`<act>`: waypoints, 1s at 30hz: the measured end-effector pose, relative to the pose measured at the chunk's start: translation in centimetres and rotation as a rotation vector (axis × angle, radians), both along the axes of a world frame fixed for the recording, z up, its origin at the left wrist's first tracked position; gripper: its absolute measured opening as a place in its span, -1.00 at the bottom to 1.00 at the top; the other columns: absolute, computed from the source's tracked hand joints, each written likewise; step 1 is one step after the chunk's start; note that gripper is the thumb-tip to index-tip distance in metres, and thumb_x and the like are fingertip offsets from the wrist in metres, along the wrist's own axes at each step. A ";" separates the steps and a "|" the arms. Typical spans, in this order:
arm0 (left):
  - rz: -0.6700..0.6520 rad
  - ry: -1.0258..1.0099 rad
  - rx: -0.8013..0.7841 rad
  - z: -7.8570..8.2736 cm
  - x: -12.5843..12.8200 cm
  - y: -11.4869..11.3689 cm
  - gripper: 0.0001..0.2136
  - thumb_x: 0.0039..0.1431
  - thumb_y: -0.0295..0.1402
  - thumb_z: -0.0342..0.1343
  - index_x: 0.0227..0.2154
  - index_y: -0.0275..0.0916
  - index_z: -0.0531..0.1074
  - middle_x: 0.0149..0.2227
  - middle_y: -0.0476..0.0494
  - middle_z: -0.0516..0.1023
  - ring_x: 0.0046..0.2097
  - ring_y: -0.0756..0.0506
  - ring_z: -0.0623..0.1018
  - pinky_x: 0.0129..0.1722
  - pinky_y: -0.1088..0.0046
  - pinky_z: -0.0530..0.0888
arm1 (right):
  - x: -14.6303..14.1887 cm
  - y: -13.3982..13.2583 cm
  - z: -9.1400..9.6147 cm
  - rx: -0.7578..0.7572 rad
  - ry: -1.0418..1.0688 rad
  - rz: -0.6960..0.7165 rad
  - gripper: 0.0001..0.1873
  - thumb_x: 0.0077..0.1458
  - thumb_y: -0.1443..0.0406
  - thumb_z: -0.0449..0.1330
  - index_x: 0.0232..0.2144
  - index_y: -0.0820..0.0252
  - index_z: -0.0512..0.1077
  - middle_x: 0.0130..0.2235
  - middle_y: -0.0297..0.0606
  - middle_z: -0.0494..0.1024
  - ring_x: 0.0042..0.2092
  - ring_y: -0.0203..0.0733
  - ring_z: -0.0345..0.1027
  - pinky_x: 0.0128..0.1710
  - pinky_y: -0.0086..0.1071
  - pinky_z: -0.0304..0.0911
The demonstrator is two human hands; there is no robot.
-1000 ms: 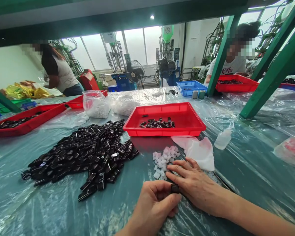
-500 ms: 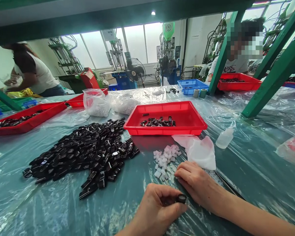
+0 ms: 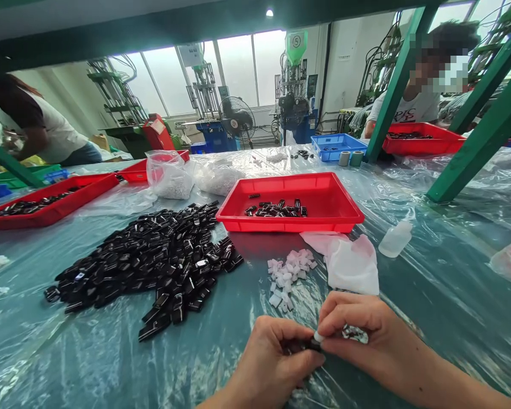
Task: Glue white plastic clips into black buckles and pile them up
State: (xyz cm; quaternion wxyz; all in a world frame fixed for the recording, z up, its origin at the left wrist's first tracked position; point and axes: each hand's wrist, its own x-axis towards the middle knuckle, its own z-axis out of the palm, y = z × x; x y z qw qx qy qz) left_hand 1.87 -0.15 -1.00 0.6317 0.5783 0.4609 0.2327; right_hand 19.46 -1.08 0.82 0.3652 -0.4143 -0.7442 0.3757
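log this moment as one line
left hand: pinches small black plastic part; right hand: pinches small white piece against it; ahead: loose flat white pieces, rectangular red plastic tray

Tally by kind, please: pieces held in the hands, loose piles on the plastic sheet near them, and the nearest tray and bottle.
Held pieces: 2 (small dark piece in left hand, small white piece in right hand)
Loose piles: 2 (glossy black parts, white flat chips)
Red rectangular plastic tray: 1
Translucent white plastic bottle: 1
Total: 6
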 end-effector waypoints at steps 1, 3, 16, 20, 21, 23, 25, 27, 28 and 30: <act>-0.009 -0.002 0.005 0.0 0.0 0.0 -0.86 -0.09 -0.37 0.16 -0.54 -0.37 0.52 -0.68 0.04 0.22 -0.61 0.06 0.24 -0.62 0.58 0.17 | -0.1 -0.1 -0.1 0.013 0.003 0.008 -0.90 -0.03 0.48 0.22 -0.50 0.23 0.48 -0.44 -0.34 0.45 -0.42 -0.37 0.33 -0.44 -0.53 0.21; -0.021 -0.002 0.010 -0.1 -0.1 -0.1 -0.85 -0.07 -0.36 0.15 -0.51 -0.37 0.54 -0.67 0.03 0.24 -0.60 0.06 0.25 -0.61 0.58 0.17 | -0.4 -0.2 -0.3 0.049 0.006 0.007 -0.88 -0.03 0.49 0.22 -0.50 0.23 0.50 -0.45 -0.32 0.45 -0.44 -0.37 0.34 -0.47 -0.53 0.21; -0.007 -0.017 0.009 -0.1 -0.3 -0.2 -0.74 -0.04 -0.22 0.21 -0.51 -0.38 0.55 -0.66 0.01 0.27 -0.58 0.05 0.26 -0.58 0.58 0.21 | -0.4 -0.5 -1.5 0.345 -0.122 0.041 -0.81 0.11 0.43 0.10 -0.48 0.24 0.48 -0.43 -0.24 0.40 -0.44 -0.37 0.28 -0.48 -0.55 0.20; -0.001 -0.031 0.006 -0.1 -0.2 -0.1 -0.79 -0.02 -0.28 0.18 -0.50 -0.38 0.54 -0.67 0.02 0.26 -0.58 0.05 0.25 -0.58 0.58 0.20 | -0.3 -0.7 -1.6 0.360 -0.154 0.055 -0.80 0.14 0.42 0.07 -0.46 0.23 0.46 -0.41 -0.25 0.38 -0.44 -0.38 0.26 -0.48 -0.55 0.20; -0.001 -0.035 0.004 -0.1 -0.2 -0.1 -0.80 -0.02 -0.30 0.18 -0.51 -0.38 0.54 -0.68 0.02 0.25 -0.59 0.05 0.25 -0.58 0.58 0.20 | -0.3 -0.8 -1.7 0.369 -0.155 0.057 -0.80 0.14 0.43 0.06 -0.45 0.23 0.46 -0.41 -0.24 0.37 -0.44 -0.38 0.26 -0.47 -0.56 0.20; 0.002 -0.036 0.004 -0.1 -0.1 -0.2 -0.82 -0.02 -0.33 0.17 -0.52 -0.38 0.53 -0.68 0.02 0.25 -0.59 0.05 0.25 -0.58 0.58 0.20 | -0.3 -0.8 -1.8 0.396 -0.155 0.057 -0.80 0.15 0.43 0.05 -0.42 0.23 0.46 -0.40 -0.23 0.37 -0.43 -0.37 0.27 -0.46 -0.55 0.20; 0.002 -0.034 -0.001 -0.1 -0.1 -0.2 -0.82 -0.02 -0.33 0.17 -0.53 -0.38 0.53 -0.68 0.02 0.26 -0.59 0.06 0.25 -0.58 0.58 0.20 | -0.4 -0.7 -1.8 0.415 -0.163 0.057 -0.80 0.16 0.42 0.04 -0.39 0.23 0.45 -0.39 -0.23 0.38 -0.41 -0.36 0.28 -0.46 -0.54 0.22; 0.003 -0.039 -0.012 -0.2 -0.2 -0.3 -0.82 -0.02 -0.32 0.18 -0.53 -0.37 0.53 -0.68 0.02 0.27 -0.58 0.06 0.25 -0.58 0.58 0.20 | -0.4 -0.7 -1.7 0.418 -0.178 0.063 -0.80 0.18 0.41 0.02 -0.36 0.21 0.45 -0.39 -0.23 0.38 -0.41 -0.35 0.28 -0.45 -0.54 0.23; 0.000 -0.042 -0.017 -0.2 -0.2 -0.3 -0.83 -0.02 -0.32 0.18 -0.52 -0.37 0.53 -0.67 0.02 0.27 -0.58 0.06 0.25 -0.57 0.58 0.20 | -0.4 -0.6 -1.7 0.418 -0.186 0.068 -0.79 0.19 0.40 0.01 -0.35 0.20 0.45 -0.39 -0.23 0.38 -0.41 -0.35 0.28 -0.45 -0.53 0.23; 0.000 -0.047 -0.022 -0.3 -0.2 -0.3 -0.84 -0.02 -0.33 0.18 -0.52 -0.37 0.53 -0.67 0.02 0.28 -0.58 0.05 0.25 -0.57 0.57 0.20 | -0.4 -0.6 -1.5 0.424 -0.197 0.078 -0.78 0.20 0.40 -0.01 -0.34 0.21 0.44 -0.40 -0.23 0.38 -0.41 -0.34 0.28 -0.45 -0.52 0.24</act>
